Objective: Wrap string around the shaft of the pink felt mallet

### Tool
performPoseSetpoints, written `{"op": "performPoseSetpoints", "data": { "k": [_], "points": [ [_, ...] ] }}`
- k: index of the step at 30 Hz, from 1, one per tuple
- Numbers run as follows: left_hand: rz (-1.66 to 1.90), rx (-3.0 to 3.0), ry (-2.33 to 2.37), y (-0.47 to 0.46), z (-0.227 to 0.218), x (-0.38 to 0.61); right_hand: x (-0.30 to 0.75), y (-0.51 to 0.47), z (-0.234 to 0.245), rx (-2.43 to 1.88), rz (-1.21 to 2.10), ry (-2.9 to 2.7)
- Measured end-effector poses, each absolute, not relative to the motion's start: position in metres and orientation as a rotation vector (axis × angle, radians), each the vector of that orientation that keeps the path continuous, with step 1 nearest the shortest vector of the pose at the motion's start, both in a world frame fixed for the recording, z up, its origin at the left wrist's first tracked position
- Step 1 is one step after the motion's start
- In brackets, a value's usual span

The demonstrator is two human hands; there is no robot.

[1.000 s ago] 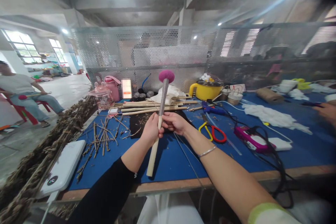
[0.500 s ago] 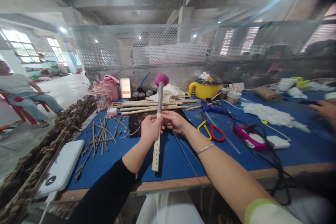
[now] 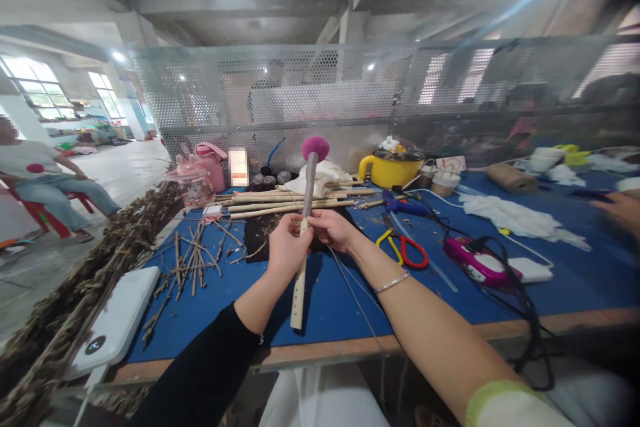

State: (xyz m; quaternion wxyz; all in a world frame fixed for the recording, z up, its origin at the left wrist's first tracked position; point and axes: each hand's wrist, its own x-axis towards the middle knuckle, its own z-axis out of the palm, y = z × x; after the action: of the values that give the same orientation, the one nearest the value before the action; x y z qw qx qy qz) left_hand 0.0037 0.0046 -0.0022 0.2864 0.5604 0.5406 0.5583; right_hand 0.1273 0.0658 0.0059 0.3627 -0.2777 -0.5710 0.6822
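Note:
A pale wooden stick with a row of small holes (image 3: pixel 299 300) slants up from the table's front, its upper shaft wrapped in grey cord (image 3: pixel 310 183) and topped by a fuzzy magenta ball (image 3: pixel 315 148). My left hand (image 3: pixel 289 245) is closed around the bare wood just below the wrapping. At the lower end of the wrapping, my right hand (image 3: pixel 333 228) pinches closed against the stick. Loose grey cord (image 3: pixel 350 280) trails from beneath that hand over the table's front edge. The right fingertips are partly hidden behind the stick.
Dry twigs (image 3: pixel 193 257) and a white power bank (image 3: pixel 117 320) lie at left. Behind my hands are wooden sticks (image 3: pixel 280 200); to the right, red-and-yellow scissors (image 3: pixel 413 253), a glue gun (image 3: pixel 407 207) and a yellow pot (image 3: pixel 395 170). Another person's hand (image 3: pixel 623 210) shows at far right.
The stick's ball end has shifted slightly right and tilts a little more, while both my hands keep their places. At left, the seated person's magenta-ball stick has been raised.

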Motion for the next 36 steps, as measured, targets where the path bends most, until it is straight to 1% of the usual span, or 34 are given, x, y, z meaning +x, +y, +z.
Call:
{"op": "performPoseSetpoints", "data": {
  "k": [11,19,22,30,33,36],
  "points": [
    [1.544,1.459,1.494,0.003,-0.002,0.007,0.122,0.067,0.004,-0.674,1.745,-1.484],
    [1.502,1.433,1.405,0.000,0.009,0.006,0.125,0.064,0.008,-0.657,1.770,-1.412],
    [1.467,1.422,1.354,0.002,0.006,0.006,0.123,0.066,0.007,-0.639,1.726,-1.396],
    [1.406,1.585,1.550,0.005,-0.009,0.004,0.115,0.071,0.000,-0.786,1.589,-1.389],
    [1.397,1.455,1.507,0.004,-0.003,0.006,0.120,0.071,0.003,-0.759,1.681,-1.410],
    [1.394,1.298,1.320,0.003,0.006,0.008,0.127,0.072,0.007,-0.637,1.808,-1.381]
  ]
}}
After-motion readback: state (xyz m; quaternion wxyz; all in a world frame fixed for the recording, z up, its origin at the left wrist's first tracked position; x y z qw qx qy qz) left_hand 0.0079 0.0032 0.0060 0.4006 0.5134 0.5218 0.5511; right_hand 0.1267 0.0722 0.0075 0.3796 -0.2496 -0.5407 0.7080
